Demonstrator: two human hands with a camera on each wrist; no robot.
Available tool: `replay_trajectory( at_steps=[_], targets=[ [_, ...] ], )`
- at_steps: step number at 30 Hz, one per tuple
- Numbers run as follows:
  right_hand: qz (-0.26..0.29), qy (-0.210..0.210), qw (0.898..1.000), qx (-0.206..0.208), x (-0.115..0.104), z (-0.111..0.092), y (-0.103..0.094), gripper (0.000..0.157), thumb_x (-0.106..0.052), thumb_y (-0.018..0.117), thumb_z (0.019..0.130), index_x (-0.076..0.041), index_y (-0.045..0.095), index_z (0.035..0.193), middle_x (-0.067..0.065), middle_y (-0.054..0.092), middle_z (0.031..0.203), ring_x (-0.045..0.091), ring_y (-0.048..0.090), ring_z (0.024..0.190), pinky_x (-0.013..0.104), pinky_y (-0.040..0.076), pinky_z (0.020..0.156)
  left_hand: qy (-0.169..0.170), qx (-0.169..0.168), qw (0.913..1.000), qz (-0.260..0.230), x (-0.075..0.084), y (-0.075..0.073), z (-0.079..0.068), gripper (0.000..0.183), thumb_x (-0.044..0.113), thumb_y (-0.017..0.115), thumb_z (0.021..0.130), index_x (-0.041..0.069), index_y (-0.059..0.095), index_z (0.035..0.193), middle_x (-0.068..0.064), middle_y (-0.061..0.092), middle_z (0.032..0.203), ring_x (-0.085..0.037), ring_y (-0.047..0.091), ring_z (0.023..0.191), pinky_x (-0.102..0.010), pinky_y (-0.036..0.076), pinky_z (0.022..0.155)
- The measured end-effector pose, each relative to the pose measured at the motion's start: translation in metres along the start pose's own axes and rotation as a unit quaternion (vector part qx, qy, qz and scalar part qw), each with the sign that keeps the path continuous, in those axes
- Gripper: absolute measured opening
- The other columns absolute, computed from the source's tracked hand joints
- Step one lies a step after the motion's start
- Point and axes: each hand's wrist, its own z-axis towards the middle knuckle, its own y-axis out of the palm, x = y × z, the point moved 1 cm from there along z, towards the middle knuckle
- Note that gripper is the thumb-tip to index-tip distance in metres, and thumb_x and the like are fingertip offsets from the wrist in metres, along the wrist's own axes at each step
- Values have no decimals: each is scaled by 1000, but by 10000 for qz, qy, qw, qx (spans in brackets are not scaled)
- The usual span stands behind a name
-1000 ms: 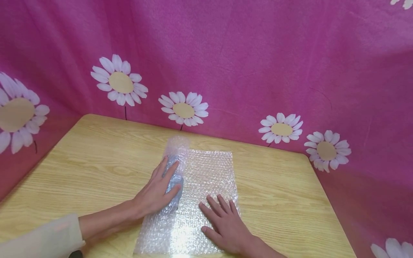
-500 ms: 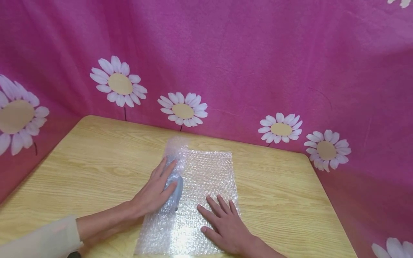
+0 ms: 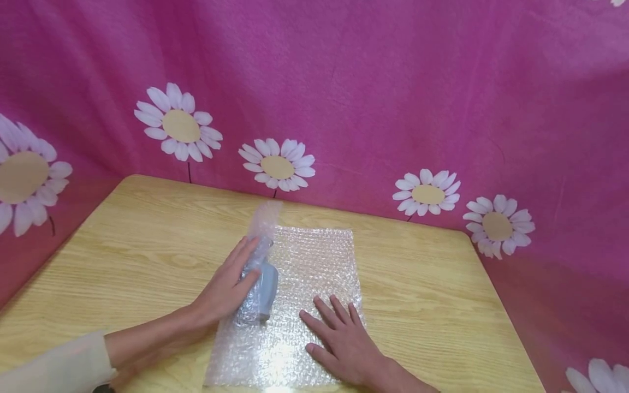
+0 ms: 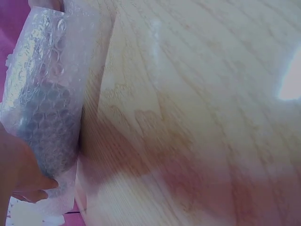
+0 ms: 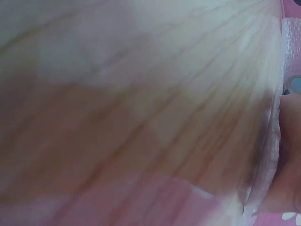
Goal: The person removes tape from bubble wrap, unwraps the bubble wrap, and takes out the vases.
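A sheet of bubble wrap (image 3: 314, 262) lies on the wooden table, its left part folded up over a smooth, rounded blue-grey object (image 3: 268, 289) with a dark lower end. In the head view, the object's right side shows past the fold; the rest is under the wrap. My left hand (image 3: 228, 281) grips the folded wrap from above, thumb toward the object. The left wrist view shows the dark shape through the bubbles, with fingertips (image 4: 47, 184) on the wrap. Fingers spread, my right hand (image 3: 344, 344) rests flat on the sheet's lower right part.
The wooden table (image 3: 422, 305) has rounded far corners. Behind it and at its sides hangs a magenta cloth (image 3: 354, 109) printed with white daisies. The sheet's far end reaches close to the table's back edge.
My left hand has moved slightly left with the folded wrap. More of the blue-grey object shows, and the fold's far end leans left. My right hand has stayed in place.
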Motion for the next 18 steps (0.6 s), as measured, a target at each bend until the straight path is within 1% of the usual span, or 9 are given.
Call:
replay_trajectory(
  at_steps=[6, 13, 14, 16, 18],
  targets=[
    [-58, -16, 10000, 28, 0, 0, -1, 56, -54, 36, 104, -33, 33, 157, 8, 23, 163, 40, 15, 148, 71, 14, 111, 21, 179, 9998, -108, -2, -6, -1, 64, 19, 50, 103, 17, 23, 160, -13, 17, 164, -33, 14, 149, -63, 16, 115],
    [-76, -59, 9999, 95, -1, 0, -1, 56, -53, 38, 104, -32, 35, 156, 8, 25, 163, 40, 16, 148, 71, 15, 111, -31, 315, 9991, -284, -4, -13, -3, 68, 14, 53, 100, 19, 22, 160, -10, 21, 163, -36, 22, 147, -60, 21, 115],
    [-69, -59, 9999, 94, -1, 0, -2, 56, -53, 38, 104, -32, 35, 156, 8, 25, 163, 40, 16, 148, 71, 15, 111, -53, 306, 9989, -342, -4, -13, -3, 68, 13, 54, 100, 19, 22, 160, -10, 21, 163, -39, 32, 142, -60, 23, 114],
    [-55, -59, 9999, 84, -1, 0, -2, 56, -53, 38, 104, -32, 35, 156, 8, 25, 163, 40, 16, 148, 71, 15, 111, -151, 322, 9985, -426, -4, -15, -4, 69, 11, 53, 99, 20, 22, 160, -10, 22, 163, -39, 35, 139, -60, 24, 114],
    [-41, -62, 9999, 75, -2, 0, -2, 56, -53, 38, 104, -31, 36, 156, 9, 25, 163, 40, 17, 148, 71, 16, 110, -321, 360, 9976, -499, -4, -17, -4, 68, 10, 53, 99, 21, 24, 160, -12, 23, 162, -40, 37, 138, -59, 25, 114]
  ],
)
